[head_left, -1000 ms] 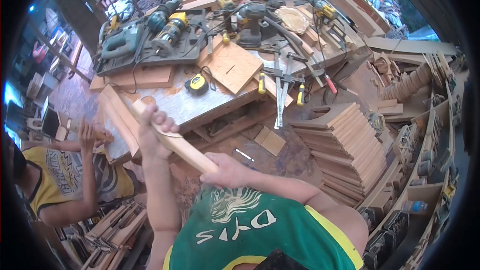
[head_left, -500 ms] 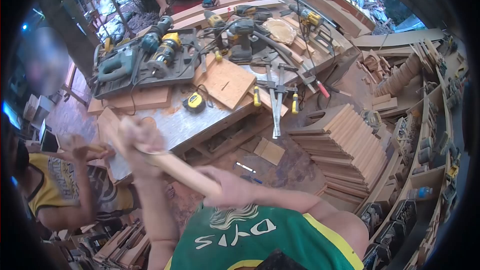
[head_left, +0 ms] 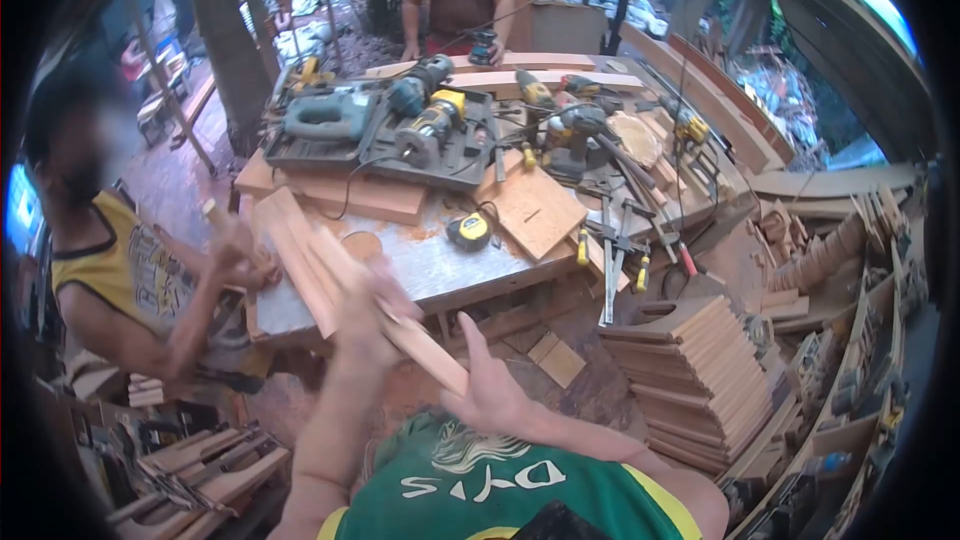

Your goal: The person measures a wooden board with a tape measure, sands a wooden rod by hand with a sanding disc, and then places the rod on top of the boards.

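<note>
A pale wooden strip slants from the table's near edge down toward my chest. My left hand, smeared by motion, is wrapped around the strip's middle; whether anything lies between palm and wood cannot be made out. My right hand holds the near end, its thumb raised off the wood and its other fingers partly hidden. Beyond my left hand, a flat wooden board rests over the table's left corner. A yellow and black tape measure lies on the metal-topped table.
Power tools in a black case, drills and clamps crowd the table. Stacked wooden pieces stand at right, shelves beyond. One person works at left with a wooden piece; another stands behind the table.
The view has shifted, so the table sits farther right and lower. My left hand has slid along the strip toward my right hand. My right thumb has lifted off the wood.
</note>
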